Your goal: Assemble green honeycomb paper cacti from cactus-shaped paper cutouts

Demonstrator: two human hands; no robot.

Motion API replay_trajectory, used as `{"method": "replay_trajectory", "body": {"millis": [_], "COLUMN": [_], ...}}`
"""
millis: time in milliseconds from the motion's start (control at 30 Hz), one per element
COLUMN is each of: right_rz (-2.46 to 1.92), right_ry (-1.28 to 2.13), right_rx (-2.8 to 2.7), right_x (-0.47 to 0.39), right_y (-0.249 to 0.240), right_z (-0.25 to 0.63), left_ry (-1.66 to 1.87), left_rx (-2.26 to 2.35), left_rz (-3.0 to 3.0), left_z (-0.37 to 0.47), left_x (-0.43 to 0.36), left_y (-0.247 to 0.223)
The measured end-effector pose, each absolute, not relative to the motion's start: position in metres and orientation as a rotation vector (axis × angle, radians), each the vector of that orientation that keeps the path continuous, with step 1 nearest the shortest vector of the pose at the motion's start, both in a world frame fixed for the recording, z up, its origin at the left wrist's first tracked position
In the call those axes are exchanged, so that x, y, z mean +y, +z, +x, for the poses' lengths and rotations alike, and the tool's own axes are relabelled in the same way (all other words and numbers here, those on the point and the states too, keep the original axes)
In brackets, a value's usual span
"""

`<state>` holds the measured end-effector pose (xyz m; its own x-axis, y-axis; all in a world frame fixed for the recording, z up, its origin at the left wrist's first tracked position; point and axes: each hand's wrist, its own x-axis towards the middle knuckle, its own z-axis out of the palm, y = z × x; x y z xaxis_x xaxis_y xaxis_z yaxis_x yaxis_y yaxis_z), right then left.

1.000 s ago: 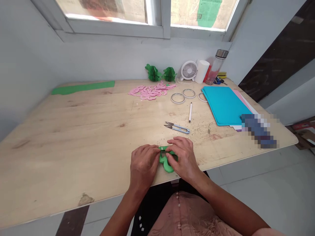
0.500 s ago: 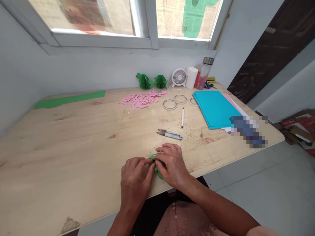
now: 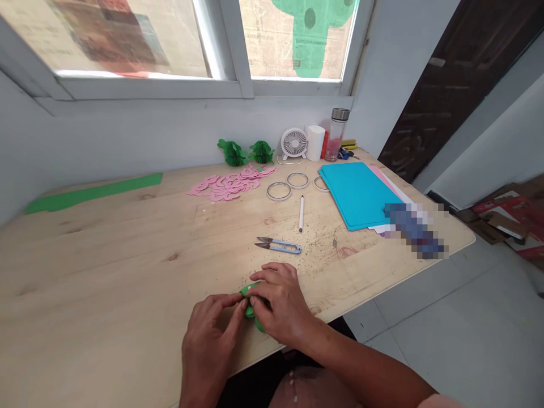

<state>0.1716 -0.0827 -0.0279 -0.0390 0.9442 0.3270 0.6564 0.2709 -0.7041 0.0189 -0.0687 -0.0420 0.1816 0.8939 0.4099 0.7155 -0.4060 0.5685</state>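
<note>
While the camera view tilts upward and turns left, so that more of the window (image 3: 297,42) shows than a second ago, the hands remain at the near edge of the pale wooden table (image 3: 106,272).

Change: the left hand (image 3: 210,334) and the right hand (image 3: 279,306) now close in on the small green, curved-edged piece, apparently of paper (image 3: 250,312). Its opening, visible between the fingers one second earlier, is now covered. This suggests close fingertip work on one small area of the piece.

Grip, left to right: the left thumb and index finger converge at the piece's left edge, tips nearly together, and appear to pinch it. The piece lies between the two hands, low over the tabletop, partly hidden; whether it touches the wood cannot be told. The right thumb and index finger are likewise drawn together on the piece from the right, with the other fingers bent and spread above it. Beyond the hands, the blue-handled metal snips (image 3: 281,250) lie untouched, points to the left. The white cylindrical pen (image 3: 301,213) lies farther right.
</note>
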Motion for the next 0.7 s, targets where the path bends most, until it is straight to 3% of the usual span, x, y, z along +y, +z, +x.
{"method": "replay_trajectory", "body": {"millis": [700], "right_rz": [-1.41], "right_ry": [0.454], "right_rx": [-1.831], "right_x": [-0.08], "right_y": [-0.031], "right_z": [0.174], "left_ry": [0.95], "left_rx": [1.619], "left_rz": [2.314], "left_z": [0.016], "left_x": [-0.072], "left_y": [-0.038]}}
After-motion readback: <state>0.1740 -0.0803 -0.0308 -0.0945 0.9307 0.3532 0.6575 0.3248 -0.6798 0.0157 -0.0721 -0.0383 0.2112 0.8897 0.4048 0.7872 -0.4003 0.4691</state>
